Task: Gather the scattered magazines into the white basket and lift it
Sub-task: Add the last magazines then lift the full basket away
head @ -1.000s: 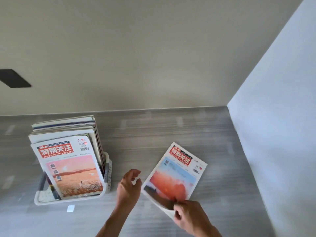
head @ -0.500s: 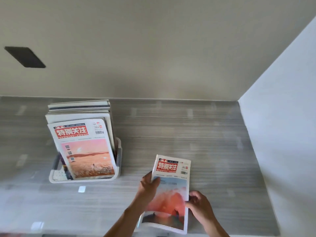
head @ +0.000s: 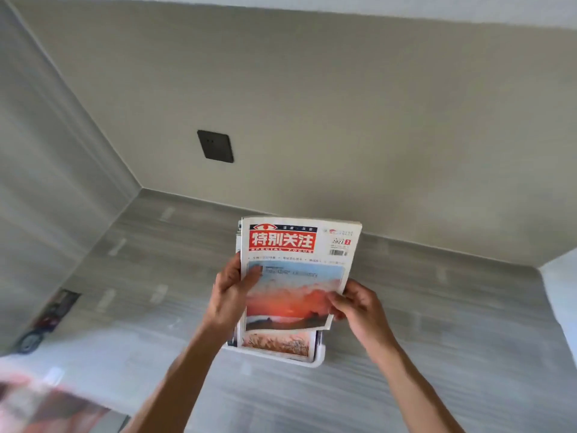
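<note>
Grey wood-grain surface [head: 437,307] against beige walls. Left hand [head: 229,295] and right hand [head: 359,304] pinch a thin, floppy magazine [head: 296,276] by its side edges above the white basket [head: 320,359].

Magazine [head: 296,276]: upright, cover facing camera, red masthead block with white characters at top, sunset photo below, barcode top right. Bottom right corner curled. It's at the front of the basket stack, bottom edge above the rim, not seated. Left hand [head: 229,295] grips its left edge, thumb on the cover; right hand [head: 359,303] pinches the right edge low down.

Basket [head: 315,360]: white plastic, on the grey counter, only front rim and right corner visible. Other magazines [head: 278,343] stand in it behind the held one; the front one shows an orange field photo at the bottom, spines visible at left.
</note>
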